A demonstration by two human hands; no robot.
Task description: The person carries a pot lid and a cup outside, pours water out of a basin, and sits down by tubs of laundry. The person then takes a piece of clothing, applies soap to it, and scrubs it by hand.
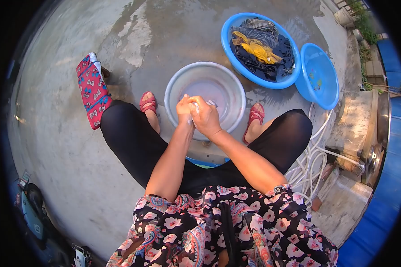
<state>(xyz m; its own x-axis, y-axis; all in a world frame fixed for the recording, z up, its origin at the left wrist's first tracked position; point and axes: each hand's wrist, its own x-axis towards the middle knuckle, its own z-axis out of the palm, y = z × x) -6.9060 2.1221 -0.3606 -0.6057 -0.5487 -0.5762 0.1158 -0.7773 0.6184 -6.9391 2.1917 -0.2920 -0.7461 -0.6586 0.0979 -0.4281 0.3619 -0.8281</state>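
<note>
My left hand (185, 109) and my right hand (204, 116) are pressed together, fingers closed, above the near part of a pale round basin (169, 95). Bits of white show between the fingers and beside the right knuckles; whether this is wet cloth or only suds I cannot tell. White foam clings to my left wrist. Cloudy, faintly pinkish water (223, 95) seems to lie in the basin, which stands on the concrete between my feet.
Beyond the basin, a blue tub (227, 49) holds dark clothes and a yellow garment (258, 49). A second blue tub (327, 84) leans beside it. White hose (314, 164) lies coiled at right. A pink bow-patterned cloth (93, 89) covers something by my left knee.
</note>
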